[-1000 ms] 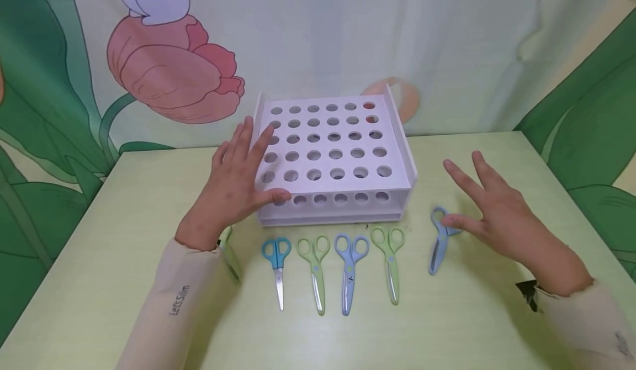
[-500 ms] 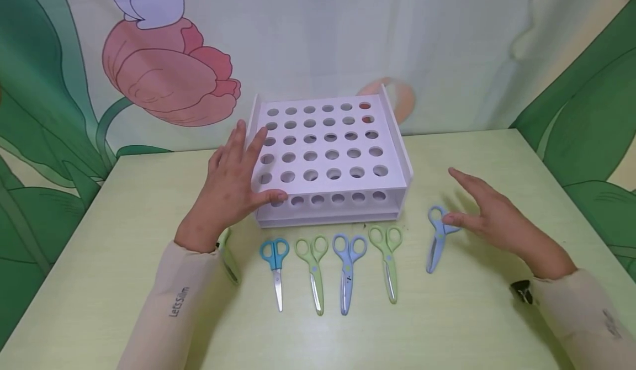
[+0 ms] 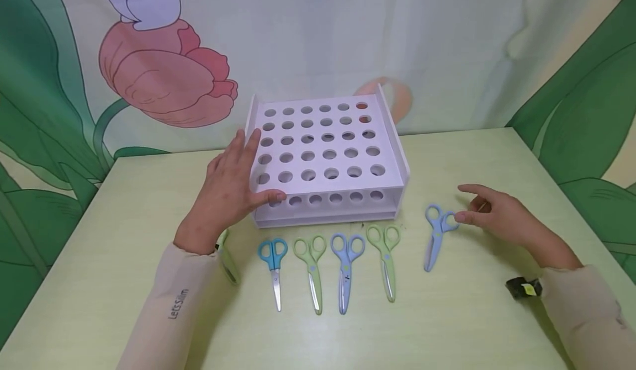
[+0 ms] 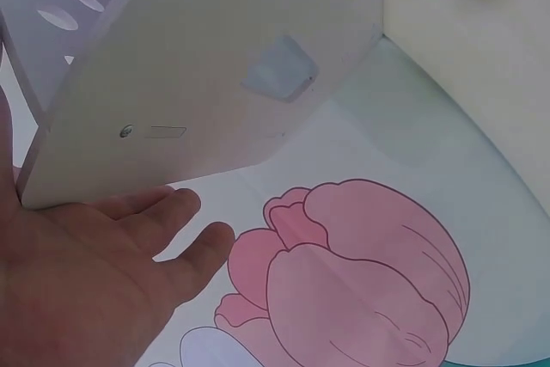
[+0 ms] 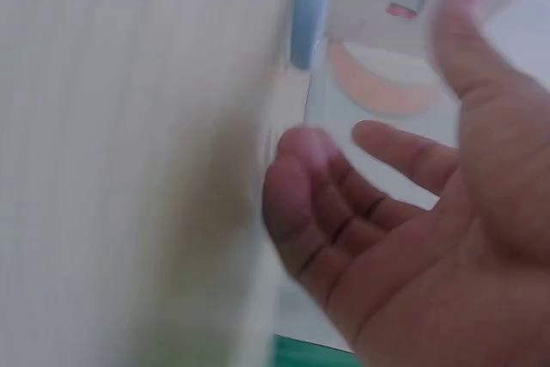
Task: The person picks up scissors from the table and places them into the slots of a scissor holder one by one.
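Observation:
My left hand [image 3: 222, 196] rests on the left side of a white two-tier rack [image 3: 343, 183] full of round holes. Its thumb lies across the front edge, and the left wrist view shows the rack's side panel [image 4: 206, 83] against the palm with loosely extended fingers. Beside the right-hand pair of light blue scissors [image 3: 434, 237] is my right hand [image 3: 504, 221], thumb near one handle loop, fingers loosely bent, holding nothing. In a row before the rack lie teal scissors [image 3: 273, 255], green scissors [image 3: 311, 259], blue scissors [image 3: 346, 259] and more green scissors [image 3: 385, 251].
Another green pair of scissors [image 3: 229, 262] lies partly hidden by the left wrist. A pale green table [image 3: 367, 339] holds everything. Behind it hangs a printed cloth [image 3: 298, 33] with a flower and leaves. Red shows through two holes at the rack's back right.
My right hand has lowered and its spread fingers have bent, coming down beside the light blue scissors. My left hand stays at the rack's left side. The whole view has shifted slightly.

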`<state>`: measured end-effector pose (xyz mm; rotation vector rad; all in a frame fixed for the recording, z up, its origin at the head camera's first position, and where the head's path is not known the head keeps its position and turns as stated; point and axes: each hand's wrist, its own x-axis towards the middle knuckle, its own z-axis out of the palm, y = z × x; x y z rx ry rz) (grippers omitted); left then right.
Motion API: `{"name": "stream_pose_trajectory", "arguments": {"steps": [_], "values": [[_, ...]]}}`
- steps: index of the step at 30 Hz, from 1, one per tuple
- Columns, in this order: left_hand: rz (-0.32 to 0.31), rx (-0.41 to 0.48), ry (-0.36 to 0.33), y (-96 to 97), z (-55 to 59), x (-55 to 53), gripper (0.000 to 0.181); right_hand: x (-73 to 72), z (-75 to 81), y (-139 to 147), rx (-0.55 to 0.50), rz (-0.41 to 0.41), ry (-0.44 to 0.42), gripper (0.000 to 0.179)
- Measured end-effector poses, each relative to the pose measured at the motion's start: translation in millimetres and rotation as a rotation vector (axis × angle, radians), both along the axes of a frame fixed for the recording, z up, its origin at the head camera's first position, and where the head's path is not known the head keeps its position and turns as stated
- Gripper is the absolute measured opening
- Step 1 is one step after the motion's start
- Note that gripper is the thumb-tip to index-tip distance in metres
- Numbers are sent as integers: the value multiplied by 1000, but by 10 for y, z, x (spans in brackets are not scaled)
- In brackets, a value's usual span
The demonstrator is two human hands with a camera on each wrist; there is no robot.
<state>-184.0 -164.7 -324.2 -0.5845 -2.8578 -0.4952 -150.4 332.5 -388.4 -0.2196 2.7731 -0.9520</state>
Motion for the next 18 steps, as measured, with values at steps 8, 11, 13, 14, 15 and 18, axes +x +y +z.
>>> {"name": "stream_pose_trajectory", "arguments": {"steps": [8,11,13,14,15,18], "values": [[6,3,-10,5,-12,1,121,-17,-148,43,-16,51,20,67],[2,9,-4,5,-18,2,121,-9,-171,28,-2,67,10,68],[-3,16,2,3,-22,4,121,-1,-176,21,14,69,3,67],[-5,19,4,3,-23,5,121,3,-177,18,21,71,1,65],[-7,22,5,2,-24,5,121,7,-178,17,26,73,0,64],[-8,25,-2,0,-22,3,120,17,-176,10,36,71,-3,59]]}}
